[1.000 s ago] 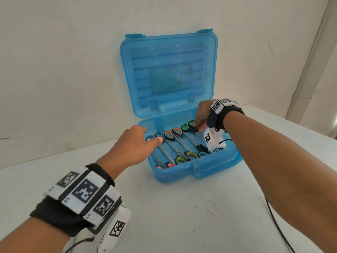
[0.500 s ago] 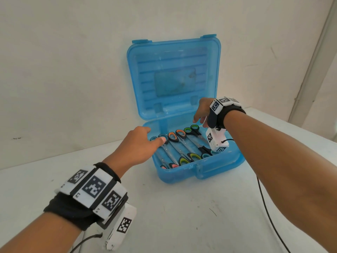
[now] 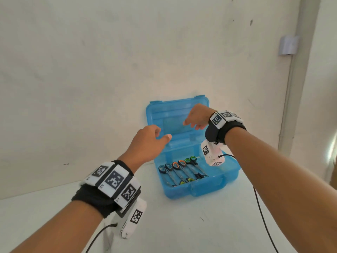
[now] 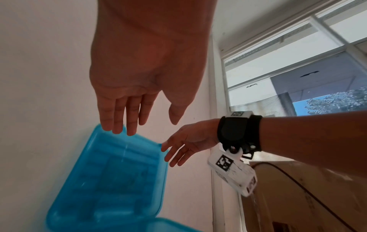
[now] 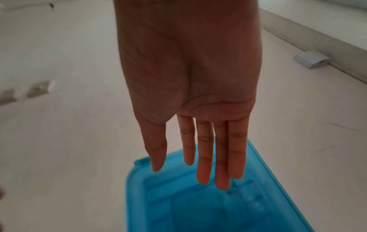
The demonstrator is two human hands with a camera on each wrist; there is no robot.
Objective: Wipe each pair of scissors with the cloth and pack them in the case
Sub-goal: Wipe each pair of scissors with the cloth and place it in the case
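left hand [image 3: 145, 143]: lifted off the scissor handles where it was pressed a second ago; now held in front of the raised lid [image 3: 164, 114], fingers straight and apart in the left wrist view, nothing gripped.
scissors [image 3: 180, 172]: left lying side by side in the tray of the blue case [image 3: 215, 185], blades toward the front wall; no cloth is seen.
right hand [image 3: 197, 116]: raised from the row to the lid's upper edge, fingers extended, empty; contact with the lid cannot be told.
meaning: packing is judged finished; the lid, still upright against the wall, is probably to be swung down next.
risk: handles may be caught by the closing lid.
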